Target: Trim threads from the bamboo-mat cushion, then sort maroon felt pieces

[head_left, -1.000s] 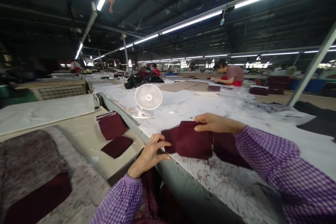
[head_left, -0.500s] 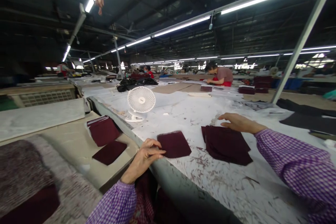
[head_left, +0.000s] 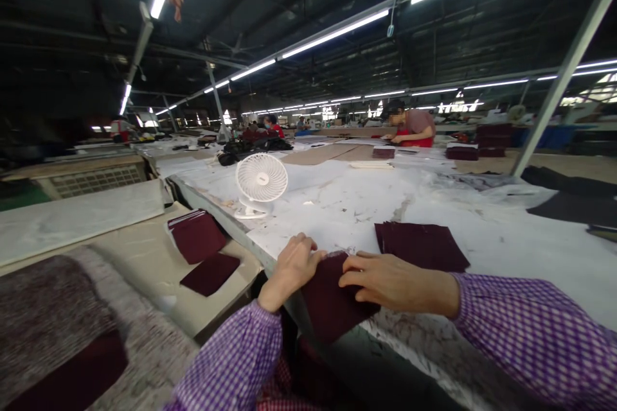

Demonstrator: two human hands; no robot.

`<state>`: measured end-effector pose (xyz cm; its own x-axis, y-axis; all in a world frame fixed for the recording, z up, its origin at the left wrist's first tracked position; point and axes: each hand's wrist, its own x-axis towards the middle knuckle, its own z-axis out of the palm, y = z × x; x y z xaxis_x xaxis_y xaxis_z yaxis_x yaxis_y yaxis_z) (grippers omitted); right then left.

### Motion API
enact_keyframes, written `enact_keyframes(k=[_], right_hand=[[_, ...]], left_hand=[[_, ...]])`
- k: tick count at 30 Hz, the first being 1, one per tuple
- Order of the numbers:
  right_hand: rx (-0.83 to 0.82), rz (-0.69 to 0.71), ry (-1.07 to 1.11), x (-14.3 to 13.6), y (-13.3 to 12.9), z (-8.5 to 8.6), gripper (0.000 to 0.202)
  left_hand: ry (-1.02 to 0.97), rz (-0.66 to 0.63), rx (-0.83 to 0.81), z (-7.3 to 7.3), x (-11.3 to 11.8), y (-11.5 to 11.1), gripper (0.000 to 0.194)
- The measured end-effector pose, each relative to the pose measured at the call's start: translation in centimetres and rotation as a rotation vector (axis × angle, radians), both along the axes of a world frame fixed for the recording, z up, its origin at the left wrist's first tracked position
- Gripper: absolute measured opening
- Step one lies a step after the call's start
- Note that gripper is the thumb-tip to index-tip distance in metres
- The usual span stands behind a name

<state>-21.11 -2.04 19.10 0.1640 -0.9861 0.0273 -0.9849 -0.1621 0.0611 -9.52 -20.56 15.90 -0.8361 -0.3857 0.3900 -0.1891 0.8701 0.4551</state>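
Observation:
A dark maroon fabric piece (head_left: pixel 332 311) lies tilted at the near table edge, its lower part hanging over that edge. My left hand (head_left: pixel 295 266) is closed on its upper left edge, fingertips bent over the cloth. From the right, my right hand (head_left: pixel 385 279) grips the same piece with curled fingers near its right side; its thumb is hidden. Just beyond my right hand lies a stack of maroon fabric pieces (head_left: pixel 424 246) on the white-covered table (head_left: pixel 337 199).
A small white fan (head_left: pixel 261 178) stands on the table ahead. On the lower surface at left are a maroon bundle (head_left: pixel 196 236) and a single maroon piece (head_left: pixel 210 273). A grey post (head_left: pixel 563 77) rises at right. A co-worker (head_left: pixel 417 125) bends over the far side.
My right hand has moved left and nearer, from the stack to the single fabric piece. That piece has shifted towards me over the edge, and my left hand now holds its upper edge.

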Motion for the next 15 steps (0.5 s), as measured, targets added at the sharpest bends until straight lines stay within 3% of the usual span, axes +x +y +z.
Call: enact_keyframes(k=[3, 8, 12, 15], right_hand=[[-0.058, 0.034, 0.075, 0.0, 0.0, -0.9, 0.025], [-0.051, 0.054, 0.077, -0.3, -0.3, -1.1, 0.026], [-0.037, -0.055, -0.039, -2.3, -1.2, -0.6, 0.030], [-0.079, -0.151, -0.039, -4.0, -2.1, -0.7, 0.030]], left_hand=[[-0.097, -0.007, -0.042, -0.4, -2.5, 0.3, 0.015], [-0.064, -0.047, -0.024, -1.1, -3.8, 0.6, 0.004], [-0.018, -0.033, -0.043, -1.6, -4.6, -0.3, 0.019], [-0.018, -0.052, -0.049, -2.1, -5.2, -0.9, 0.018]])
